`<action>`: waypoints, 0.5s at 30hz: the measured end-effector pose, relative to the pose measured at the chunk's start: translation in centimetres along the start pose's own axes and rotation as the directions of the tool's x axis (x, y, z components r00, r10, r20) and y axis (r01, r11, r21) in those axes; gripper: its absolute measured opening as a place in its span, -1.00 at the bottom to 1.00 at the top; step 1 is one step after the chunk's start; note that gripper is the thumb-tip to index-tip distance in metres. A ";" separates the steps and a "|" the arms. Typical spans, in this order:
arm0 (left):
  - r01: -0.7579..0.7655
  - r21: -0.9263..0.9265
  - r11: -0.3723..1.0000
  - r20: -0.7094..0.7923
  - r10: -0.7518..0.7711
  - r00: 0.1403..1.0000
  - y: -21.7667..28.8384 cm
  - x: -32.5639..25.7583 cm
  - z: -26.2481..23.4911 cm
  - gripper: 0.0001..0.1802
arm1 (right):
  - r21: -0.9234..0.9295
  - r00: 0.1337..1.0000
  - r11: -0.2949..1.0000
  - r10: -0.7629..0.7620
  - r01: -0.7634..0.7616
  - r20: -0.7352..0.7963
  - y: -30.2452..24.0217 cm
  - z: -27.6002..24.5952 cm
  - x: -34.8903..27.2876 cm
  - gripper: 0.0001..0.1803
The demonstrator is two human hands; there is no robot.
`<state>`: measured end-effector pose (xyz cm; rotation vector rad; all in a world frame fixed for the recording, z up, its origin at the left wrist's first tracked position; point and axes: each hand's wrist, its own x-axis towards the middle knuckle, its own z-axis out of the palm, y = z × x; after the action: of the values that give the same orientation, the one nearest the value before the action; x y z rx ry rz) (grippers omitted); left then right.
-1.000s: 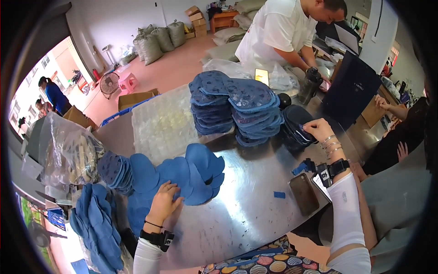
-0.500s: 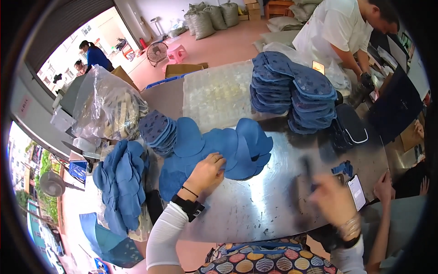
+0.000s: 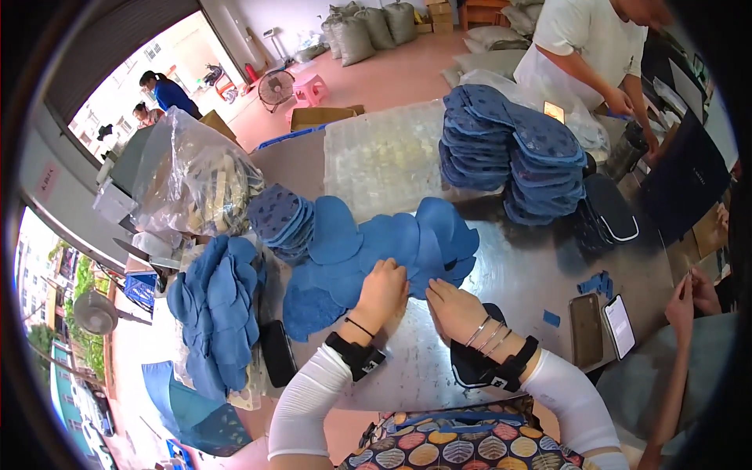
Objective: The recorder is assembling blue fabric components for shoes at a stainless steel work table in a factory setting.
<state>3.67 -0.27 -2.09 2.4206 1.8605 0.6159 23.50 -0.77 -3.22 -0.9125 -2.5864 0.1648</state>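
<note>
A bare-metal worktable spreads out beneath both hands, its surface giving loose pieces room to lie flat. Directly beyond the fingers, overlapping plain blue fabric cut-outs fan across the metal, probably so that single edges can be picked out. Farther off, ahead and to the right of the right hand, patterned blue shoe-shaped pads rise in two adjoining columns, their matching outlines likely helping the pile stand. A translucent plastic tray lies beyond the cut-outs, while a looser heap of blue pieces sits left of the left hand, seemingly within reach.

Well to the right hand's right, dark pads with a pale edge are gathered near the columns; ahead and left of the left hand stands a shorter patterned stack. A black pad lies partly hidden under the right wrist.

The left hand is narrow, fingers curled over the cut-outs' near edge; the right hand, fingers extended close together, meets that edge beside it. Whether either grips fabric cannot be told. Right of the right hand, a lit phone, a brown phone case and a small blue scrap lie apart from the fan.
</note>
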 end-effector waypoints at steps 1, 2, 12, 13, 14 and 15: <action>-0.006 -0.050 0.999 0.000 0.006 1.000 -0.9 -0.1 -0.1 -0.87 | 0.022 1.000 1.000 -0.004 0.005 -0.008 0.0 -0.2 0.1 -0.67; -0.013 -0.101 0.995 -0.001 0.013 1.000 -1.3 -0.2 -0.2 -0.89 | 0.025 1.000 1.000 -0.006 0.006 -0.005 0.0 -0.1 0.1 -0.67; 0.373 -0.866 0.334 -0.029 -0.777 0.629 -8.3 1.7 -3.7 -0.87 | 0.117 0.999 0.992 0.043 -0.040 -0.016 0.1 -0.9 0.5 -0.74; 0.125 -0.973 0.193 -0.057 -0.729 0.682 -12.5 0.1 -3.5 -0.85 | 0.139 0.999 0.989 0.045 -0.044 -0.006 -0.1 -1.0 0.6 -0.74; -0.100 -0.951 -0.293 0.185 -0.797 0.576 -9.2 1.7 -6.5 -0.89 | 0.134 0.998 0.989 0.067 -0.066 -0.001 0.7 -0.7 0.3 -0.74; -0.236 -0.900 -0.366 0.147 -0.766 0.625 -10.1 0.6 -7.9 -0.96 | 0.152 0.999 0.987 0.053 -0.053 0.003 0.5 -0.8 0.4 -0.74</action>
<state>-8.09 1.52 2.72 0.2742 0.8568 1.9624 23.87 -0.17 -2.44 -0.9248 -2.5098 0.3717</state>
